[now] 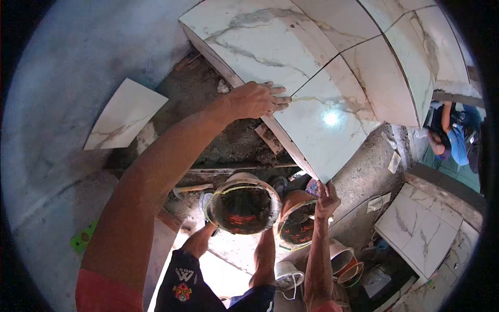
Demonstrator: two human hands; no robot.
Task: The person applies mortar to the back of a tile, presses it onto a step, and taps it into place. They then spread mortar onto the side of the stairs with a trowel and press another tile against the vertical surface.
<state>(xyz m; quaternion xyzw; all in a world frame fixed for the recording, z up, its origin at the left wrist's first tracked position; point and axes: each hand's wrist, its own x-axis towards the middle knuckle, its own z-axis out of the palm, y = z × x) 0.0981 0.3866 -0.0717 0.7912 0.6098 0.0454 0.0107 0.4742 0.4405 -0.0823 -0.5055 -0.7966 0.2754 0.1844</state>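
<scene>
My left hand [260, 99] lies with outstretched fingers over the front edge of the white marble-patterned surface, at the joint between two tiles. Its fingertips rest on the near tile [325, 125], which has grey-brown veins and a bright light reflection. At that tile's lower corner, my right hand [326, 200] is closed, with its fingers pinching the corner. A neighbouring tile [260, 41] meets it along a dark joint line. Below the tiled edge, rough mortar or soil [223, 138] shows. The undersides of both hands are hidden.
A bucket with dark contents [243, 208] stands below me, with a second bucket [299, 223] beside it. A hammer [193, 188] lies to their left. A cut tile piece [125, 115] leans against the left wall. Another person [455, 132] is at far right, near a tiled ledge [418, 229].
</scene>
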